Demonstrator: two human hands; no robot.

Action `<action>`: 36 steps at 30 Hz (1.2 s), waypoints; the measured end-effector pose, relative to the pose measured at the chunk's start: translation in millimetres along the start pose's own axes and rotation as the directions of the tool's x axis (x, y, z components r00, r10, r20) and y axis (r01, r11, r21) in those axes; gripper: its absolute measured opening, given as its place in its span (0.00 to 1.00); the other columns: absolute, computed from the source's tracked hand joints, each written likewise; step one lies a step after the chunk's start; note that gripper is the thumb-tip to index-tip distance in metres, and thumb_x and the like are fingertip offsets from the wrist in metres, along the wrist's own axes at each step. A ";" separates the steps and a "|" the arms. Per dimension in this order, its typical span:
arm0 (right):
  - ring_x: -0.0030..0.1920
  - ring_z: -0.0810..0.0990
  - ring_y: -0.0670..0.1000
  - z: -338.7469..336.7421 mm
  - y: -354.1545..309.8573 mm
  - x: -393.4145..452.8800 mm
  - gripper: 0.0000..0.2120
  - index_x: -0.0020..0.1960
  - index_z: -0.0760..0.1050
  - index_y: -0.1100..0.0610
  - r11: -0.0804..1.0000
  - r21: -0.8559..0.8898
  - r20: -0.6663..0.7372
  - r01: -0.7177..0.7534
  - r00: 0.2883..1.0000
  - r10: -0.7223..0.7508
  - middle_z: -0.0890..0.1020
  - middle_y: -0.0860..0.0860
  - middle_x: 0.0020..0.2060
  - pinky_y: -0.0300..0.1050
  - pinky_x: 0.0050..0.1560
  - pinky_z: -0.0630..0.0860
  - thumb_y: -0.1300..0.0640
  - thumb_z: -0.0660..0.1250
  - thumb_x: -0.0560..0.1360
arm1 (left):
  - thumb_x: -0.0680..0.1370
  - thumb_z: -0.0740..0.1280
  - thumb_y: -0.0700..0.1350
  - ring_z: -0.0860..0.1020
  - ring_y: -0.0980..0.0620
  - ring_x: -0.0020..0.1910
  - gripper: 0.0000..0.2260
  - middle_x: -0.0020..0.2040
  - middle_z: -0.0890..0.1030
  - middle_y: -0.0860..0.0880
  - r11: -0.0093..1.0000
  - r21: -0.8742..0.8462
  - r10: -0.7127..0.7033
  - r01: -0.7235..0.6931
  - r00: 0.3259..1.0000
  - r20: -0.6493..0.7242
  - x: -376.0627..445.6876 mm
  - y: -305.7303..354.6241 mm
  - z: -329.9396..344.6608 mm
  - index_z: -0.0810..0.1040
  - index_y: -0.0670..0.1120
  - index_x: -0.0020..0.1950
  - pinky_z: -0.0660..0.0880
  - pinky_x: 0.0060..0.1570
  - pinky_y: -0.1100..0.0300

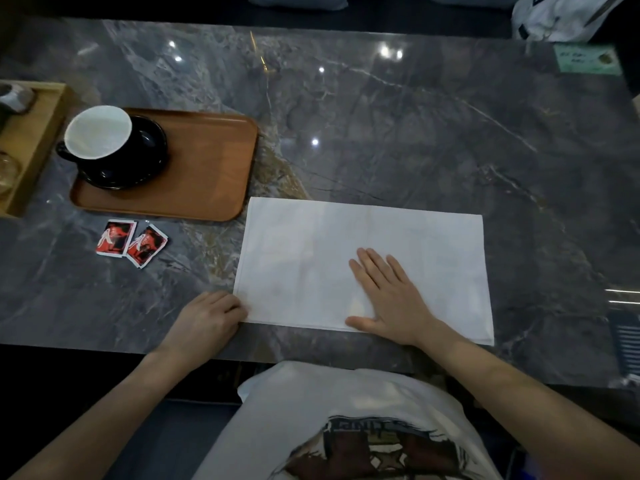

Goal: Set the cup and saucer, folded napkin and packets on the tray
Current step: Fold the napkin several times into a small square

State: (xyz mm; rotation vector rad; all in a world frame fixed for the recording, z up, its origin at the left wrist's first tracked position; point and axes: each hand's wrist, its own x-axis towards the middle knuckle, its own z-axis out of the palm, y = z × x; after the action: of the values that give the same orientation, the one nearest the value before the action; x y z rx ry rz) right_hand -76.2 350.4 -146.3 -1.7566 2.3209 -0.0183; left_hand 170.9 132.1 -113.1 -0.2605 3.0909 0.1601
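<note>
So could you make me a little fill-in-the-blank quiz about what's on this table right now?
1. The cup and saucer sit on the ____.
2. The two red packets lie on the ____, not on the tray.
3. The right hand lies flat on the white ____.
4. The left hand grips the napkin at its near ____ corner.

Missing words: tray; table; napkin; left

Your black cup (98, 133) sits on its saucer (138, 168) on the brown tray (207, 168); the white napkin (311, 258) lies flat on the table, two red packets (130, 242) beside the tray.
</note>
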 end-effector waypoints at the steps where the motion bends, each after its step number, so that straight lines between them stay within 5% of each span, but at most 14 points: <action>1: 0.75 0.47 0.53 -0.6 0.6 -0.5 0.42 0.75 0.50 0.57 1.000 0.007 -0.002 0.009 1.000 -0.009 0.54 0.57 0.76 0.50 0.72 0.42 0.31 0.53 0.71 | 0.67 0.58 0.44 0.78 0.47 0.36 0.11 0.37 0.81 0.47 0.999 -0.008 -0.032 0.032 0.999 0.033 3.2 3.2 -2.9 0.80 0.45 0.35 0.64 0.38 0.59; 6: 0.70 0.67 0.56 -5.1 -3.2 -17.0 0.31 0.68 0.67 0.58 0.992 0.077 -0.097 0.104 0.991 -0.096 0.70 0.57 0.69 0.49 0.70 0.53 0.39 0.59 0.72 | 0.65 0.61 0.49 0.74 0.49 0.49 0.16 0.48 0.81 0.46 0.997 -0.078 -0.006 0.009 0.999 0.035 28.3 39.7 -7.2 0.78 0.45 0.49 0.67 0.46 0.59; 9: 0.68 0.68 0.52 -0.2 -6.0 -32.4 0.25 0.65 0.71 0.56 0.984 0.094 -0.150 0.154 0.979 -0.139 0.74 0.54 0.67 0.49 0.68 0.59 0.43 0.60 0.73 | 0.72 0.60 0.52 0.78 0.46 0.56 0.19 0.57 0.81 0.45 0.992 -0.108 0.067 -0.058 0.995 0.077 52.7 68.0 5.4 0.77 0.44 0.58 0.65 0.54 0.58; 16: 0.69 0.69 0.49 4.1 -11.1 -39.5 0.21 0.67 0.70 0.53 0.980 0.166 -0.108 0.111 0.990 -0.094 0.73 0.51 0.68 0.48 0.69 0.61 0.46 0.52 0.79 | 0.78 0.51 0.53 0.63 0.47 0.72 0.23 0.73 0.65 0.47 0.999 -0.051 0.006 0.002 0.985 0.173 96.1 94.4 27.0 0.63 0.46 0.72 0.54 0.68 0.51; 19: 0.64 0.74 0.49 -6.4 -11.8 -31.6 0.24 0.64 0.74 0.54 0.964 0.265 -0.198 0.034 0.980 0.019 0.78 0.51 0.63 0.48 0.65 0.69 0.47 0.45 0.81 | 0.77 0.53 0.51 0.68 0.47 0.69 0.22 0.70 0.71 0.46 0.997 -0.077 -0.016 0.028 0.989 0.145 100.5 96.8 24.5 0.69 0.45 0.68 0.56 0.67 0.52; 23: 0.68 0.70 0.52 -10.0 1.7 -6.9 0.23 0.68 0.69 0.57 0.938 0.282 -0.200 -0.201 0.944 0.262 0.73 0.54 0.67 0.51 0.70 0.65 0.49 0.47 0.80 | 0.77 0.52 0.51 0.71 0.48 0.67 0.22 0.67 0.74 0.46 0.992 -0.090 -0.076 0.086 0.991 0.113 120.7 104.9 21.0 0.71 0.44 0.67 0.66 0.66 0.48; 25: 0.73 0.61 0.51 -11.4 13.3 0.9 0.26 0.73 0.60 0.57 0.893 0.290 -0.149 -0.344 0.906 0.397 0.65 0.53 0.72 0.48 0.73 0.53 0.48 0.46 0.78 | 0.78 0.49 0.53 0.66 0.48 0.71 0.25 0.72 0.68 0.46 0.989 -0.074 -0.118 0.129 0.984 0.135 137.0 110.6 20.3 0.65 0.44 0.71 0.60 0.67 0.45; 29: 0.76 0.50 0.49 -15.8 41.3 4.7 0.30 0.75 0.50 0.56 0.800 0.299 -0.103 -0.520 0.816 0.569 0.54 0.52 0.76 0.46 0.73 0.41 0.45 0.39 0.76 | 0.76 0.38 0.56 0.37 0.55 0.72 0.29 0.77 0.44 0.50 0.961 -0.199 -0.160 0.190 0.974 0.160 167.8 120.9 26.8 0.44 0.46 0.75 0.35 0.70 0.52; 36: 0.76 0.50 0.51 -29.4 90.7 -3.6 0.25 0.75 0.49 0.58 0.656 0.281 -0.092 -0.700 0.661 0.745 0.54 0.53 0.76 0.50 0.75 0.44 0.51 0.46 0.80 | 0.74 0.33 0.59 0.35 0.56 0.72 0.31 0.71 0.34 0.55 0.942 -0.220 -0.223 0.255 0.962 0.158 188.5 126.5 36.8 0.39 0.48 0.75 0.32 0.70 0.54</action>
State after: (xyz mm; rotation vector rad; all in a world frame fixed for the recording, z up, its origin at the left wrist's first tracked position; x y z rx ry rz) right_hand -166.9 375.5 -130.5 -0.6302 2.8673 -0.3193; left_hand -35.2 228.9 -145.4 -0.6052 2.8749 0.5185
